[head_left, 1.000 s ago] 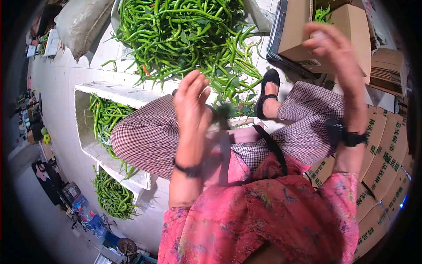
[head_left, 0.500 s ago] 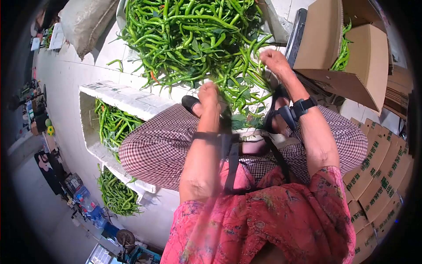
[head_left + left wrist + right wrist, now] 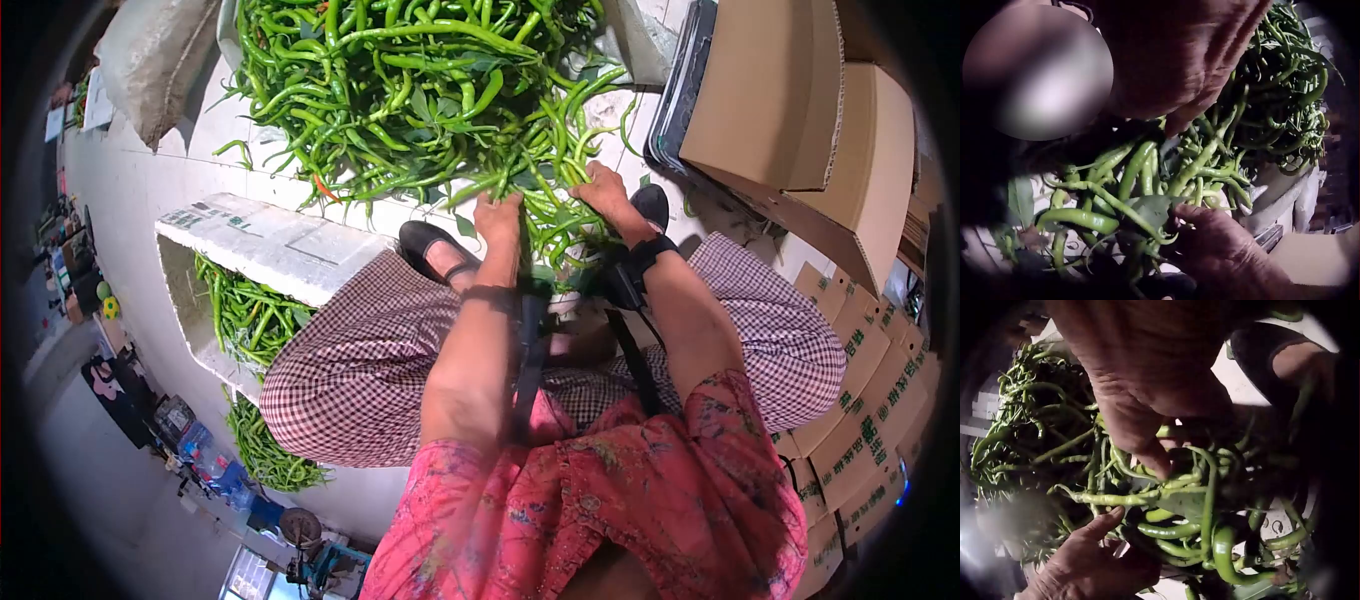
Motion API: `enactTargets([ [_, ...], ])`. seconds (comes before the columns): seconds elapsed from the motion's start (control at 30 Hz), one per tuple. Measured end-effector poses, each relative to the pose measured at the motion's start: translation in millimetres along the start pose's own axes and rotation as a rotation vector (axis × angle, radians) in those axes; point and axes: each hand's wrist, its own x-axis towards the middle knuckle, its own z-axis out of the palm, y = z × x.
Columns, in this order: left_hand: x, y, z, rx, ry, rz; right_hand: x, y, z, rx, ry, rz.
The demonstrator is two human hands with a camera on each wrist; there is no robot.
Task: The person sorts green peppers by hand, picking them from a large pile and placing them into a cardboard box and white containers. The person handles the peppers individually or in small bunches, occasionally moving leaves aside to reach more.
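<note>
Long green peppers (image 3: 560, 215) lie in a loose spread before the seated person, joined to a large heap (image 3: 400, 90). At the spread's left side, the left hand (image 3: 498, 222) grips peppers; its thumb lies along a pale green one (image 3: 1122, 499) in the right wrist view. The right hand (image 3: 612, 198) holds peppers on the right side, its fingers curled down among them (image 3: 1147, 406). A gap filled with peppers and a leaf (image 3: 1150, 209) separates the two hands. The undersides of both hands are partly hidden.
A white foam box (image 3: 275, 245) with peppers stands left, with another pepper pile (image 3: 265, 445) below it. An open carton (image 3: 770, 100) is at the upper right, flattened cartons (image 3: 860, 430) at the lower right. A sack (image 3: 155, 60) lies upper left; black shoes (image 3: 425, 245) flank the spread.
Both hands, raised and apart a second ago, have come down onto the peppers and taken hold of some. The right hand has moved down from the spread's upper right edge.
</note>
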Motion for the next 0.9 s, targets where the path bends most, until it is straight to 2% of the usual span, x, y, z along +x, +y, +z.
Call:
enactTargets([
  [0.03, -1.9, 0.3, 0.4, -0.258, -0.180, -0.051, 0.7, 6.8, 5.5, -0.001, -0.007, 0.010],
  [0.1, -12.3, 5.9, 6.5, -0.339, -0.176, -0.088, 6.7, 19.1, 19.5, 0.504, -0.393, -0.055],
  [0.13, -20.8, 10.9, 6.6, -0.432, -0.208, -0.076, 4.4, 23.8, 25.3, 0.708, -0.488, -0.223],
  [0.23, -18.4, -3.6, 16.9, -0.571, -0.186, 0.004, -13.6, 7.3, 40.7, 0.868, -0.432, -0.220],
  [0.27, -14.1, -9.9, 18.6, -0.276, 0.013, 0.016, -20.2, -2.2, 30.0, 0.721, -0.442, -0.105],
  [0.3, -15.3, -6.9, 17.8, 0.020, 0.209, 0.027, -19.5, 0.6, 33.9, 0.720, -0.440, -0.108],
  [0.37, -18.9, -5.3, 10.9, 0.107, 0.163, -0.026, -20.2, 7.3, 45.5, 0.982, -0.634, 0.033],
  [0.43, -18.0, -6.6, 8.0, -0.178, -0.165, -0.163, -36.1, -0.8, 36.5, 0.984, -0.687, -0.005],
  [0.47, -23.2, -8.8, 8.4, -0.358, -0.305, -0.277, -42.1, -2.9, 36.2, 0.922, -0.624, -0.099],
  [0.5, -30.0, -3.1, 7.1, -0.358, -0.307, -0.274, -45.8, -1.9, 38.7, 0.858, -0.562, -0.188],
  [0.53, -35.3, 3.5, 6.0, -0.407, -0.333, -0.340, -12.8, 46.6, 87.2, 0.931, -0.557, -0.162],
  [0.57, -39.4, 5.9, 5.1, -0.454, -0.359, -0.409, -14.4, 49.2, 86.7, 0.931, -0.555, -0.166],
  [0.63, -30.6, -3.4, 7.7, -0.467, -0.390, -0.336, -18.0, 48.2, 81.1, 1.071, -0.555, -0.096],
  [0.67, -27.9, -1.4, 2.8, -0.531, -0.505, -0.386, -42.9, 15.8, 46.3, 1.087, -0.657, 0.005],
  [0.7, -29.1, 2.1, -1.5, -0.593, -0.621, -0.434, -55.7, 8.4, 37.4, 1.239, -0.618, 0.015],
  [0.73, -37.7, 13.5, -4.3, -0.728, -0.654, -0.458, -58.5, 0.8, 28.2, 1.183, -0.596, 0.043],
  [0.83, -59.1, 37.9, -18.2, -0.766, -0.764, -0.402, -78.2, -20.9, 0.6, 1.097, -0.554, 0.033],
  [0.9, -72.6, 43.1, -22.7, -0.652, -0.766, -0.343, -95.6, -39.2, -15.2, 1.067, -0.544, -0.002],
])
